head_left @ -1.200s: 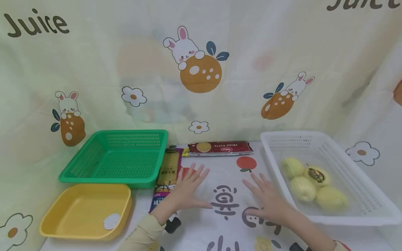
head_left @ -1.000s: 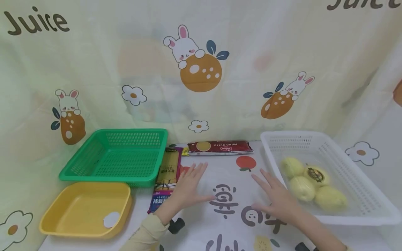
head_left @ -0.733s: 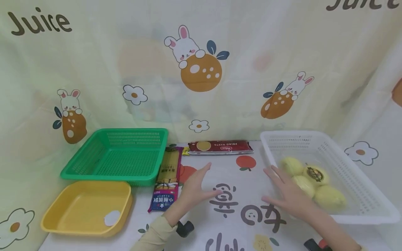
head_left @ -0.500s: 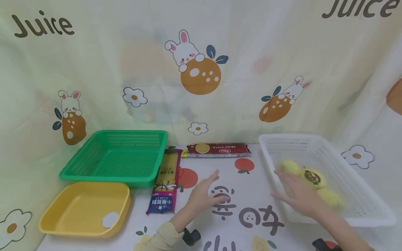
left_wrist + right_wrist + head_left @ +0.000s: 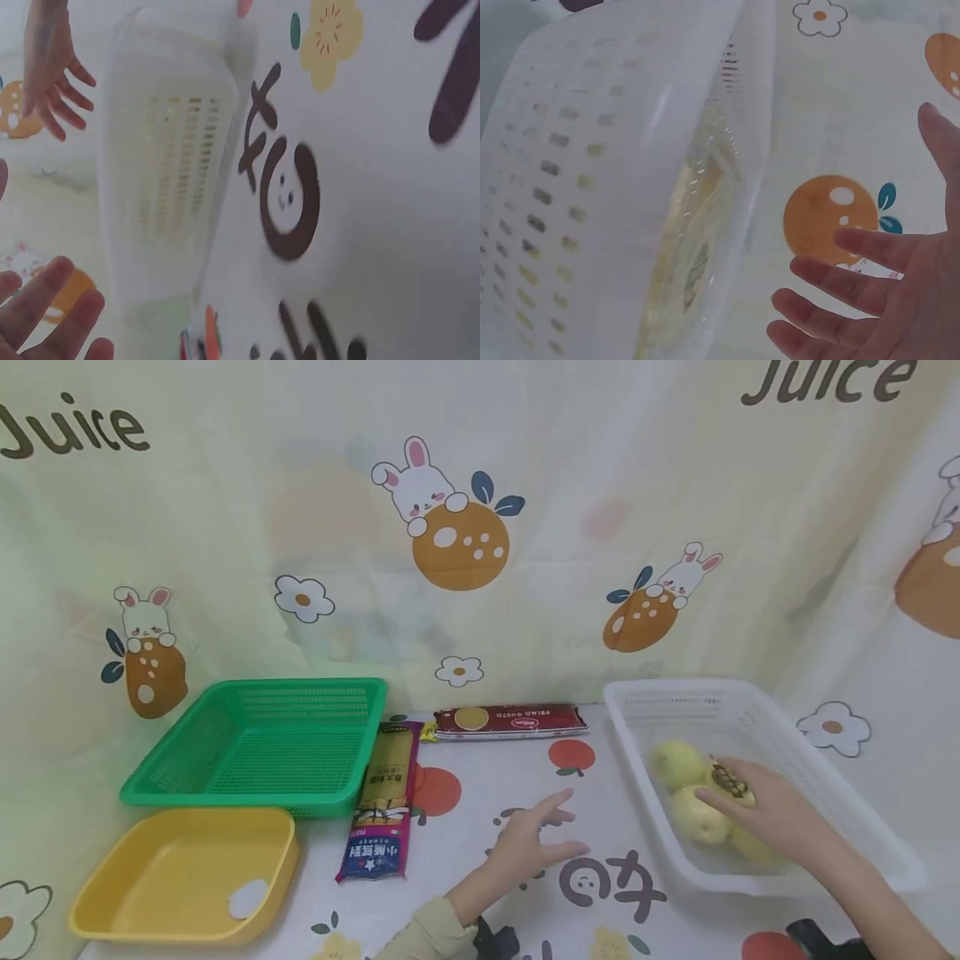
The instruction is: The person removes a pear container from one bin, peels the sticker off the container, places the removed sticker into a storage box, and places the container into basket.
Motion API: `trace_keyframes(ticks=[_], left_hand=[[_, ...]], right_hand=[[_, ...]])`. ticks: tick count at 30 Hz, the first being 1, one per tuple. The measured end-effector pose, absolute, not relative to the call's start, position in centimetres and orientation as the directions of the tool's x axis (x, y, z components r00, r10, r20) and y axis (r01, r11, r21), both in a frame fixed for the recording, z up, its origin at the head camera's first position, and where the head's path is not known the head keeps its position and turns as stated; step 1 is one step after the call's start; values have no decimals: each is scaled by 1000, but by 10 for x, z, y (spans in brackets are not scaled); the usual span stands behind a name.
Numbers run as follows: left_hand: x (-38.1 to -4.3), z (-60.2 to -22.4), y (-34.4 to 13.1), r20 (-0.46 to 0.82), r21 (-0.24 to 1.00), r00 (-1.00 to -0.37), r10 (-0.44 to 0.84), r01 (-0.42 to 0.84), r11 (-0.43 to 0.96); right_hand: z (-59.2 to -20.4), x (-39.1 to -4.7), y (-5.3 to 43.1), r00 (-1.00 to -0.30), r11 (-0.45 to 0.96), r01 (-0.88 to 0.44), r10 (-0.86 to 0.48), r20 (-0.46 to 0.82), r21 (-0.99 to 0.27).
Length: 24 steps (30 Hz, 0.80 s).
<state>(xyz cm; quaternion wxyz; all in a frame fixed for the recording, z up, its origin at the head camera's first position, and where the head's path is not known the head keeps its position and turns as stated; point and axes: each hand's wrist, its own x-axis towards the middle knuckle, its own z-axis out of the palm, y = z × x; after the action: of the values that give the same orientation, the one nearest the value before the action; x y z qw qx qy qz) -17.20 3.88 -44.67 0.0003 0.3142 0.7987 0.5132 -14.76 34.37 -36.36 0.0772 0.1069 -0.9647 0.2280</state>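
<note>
A yellow rectangular plastic tray [image 5: 172, 877] with a white oval patch [image 5: 247, 898] inside sits at eight o'clock on the white printed tabletop [image 5: 480, 793]. A green slotted plastic basket [image 5: 292, 760] stands at ten o'clock, with a flat gold-and-purple pasta packet [image 5: 381, 806] just beside it. A long dark red packet [image 5: 513, 720] lies at twelve. The left hand [image 5: 528, 842] hangs over the middle, fingers apart and holding nothing. At three o'clock, a white slotted plastic basket [image 5: 750, 883] contains round yellow-green fruits [image 5: 701, 817] in clear wrapping; the right hand [image 5: 772, 806] is above them, fingers spread, gripping nothing.
</note>
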Motion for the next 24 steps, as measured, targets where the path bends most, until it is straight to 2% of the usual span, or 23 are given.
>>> trace_keyframes(ticks=[9,16,24], left_hand=[[-172,-452,63,348,864,-783,516,481,147],[-168,-462,78,287,904,-811,510,406,137],[-172,-462,101,216,948,-846,487,301,102]], right_hand=[[-373,-161,369,-990,905,-132,-101,99,-404],[-374,-175,390,-998,938,-26,-41,-38,-346],[-376,-182,423,-996,935,55,25,-89,-350]])
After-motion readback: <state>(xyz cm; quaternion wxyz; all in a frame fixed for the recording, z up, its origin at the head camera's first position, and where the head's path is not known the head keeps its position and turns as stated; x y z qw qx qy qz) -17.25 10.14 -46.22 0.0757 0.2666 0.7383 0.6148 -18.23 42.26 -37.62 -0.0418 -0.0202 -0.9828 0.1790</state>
